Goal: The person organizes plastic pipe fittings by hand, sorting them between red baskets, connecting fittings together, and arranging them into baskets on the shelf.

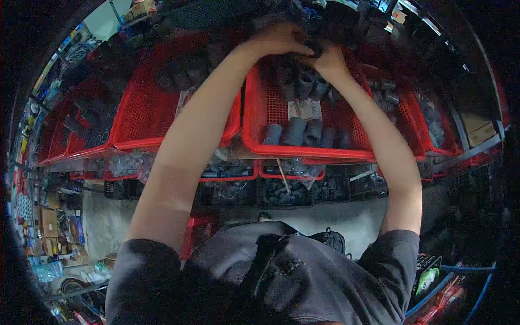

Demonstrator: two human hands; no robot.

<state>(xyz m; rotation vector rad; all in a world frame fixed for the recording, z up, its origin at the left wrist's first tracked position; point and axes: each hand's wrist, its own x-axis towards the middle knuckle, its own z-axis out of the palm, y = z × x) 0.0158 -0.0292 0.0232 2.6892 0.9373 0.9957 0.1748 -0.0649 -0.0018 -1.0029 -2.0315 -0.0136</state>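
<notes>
Both of my hands reach over the back of a red plastic basket (260, 127) at the top centre. My left hand (281, 40) and my right hand (327, 58) come close together around a dark piece (311, 47), which is too dim to name. The fingers of both hands are curled against it. Below them in the basket are grey pipe fittings (306, 85), and a row of grey cylindrical fittings (295, 131) stands along the front edge. Between the two groups lies a printed paper label (304, 110).
More red baskets stand left (124, 122) and right (417, 122), holding fittings. Dark bins of small parts (284, 192) sit on a lower level. Shelves with boxes (50, 223) line the left side. A black bag (329, 240) is behind my torso.
</notes>
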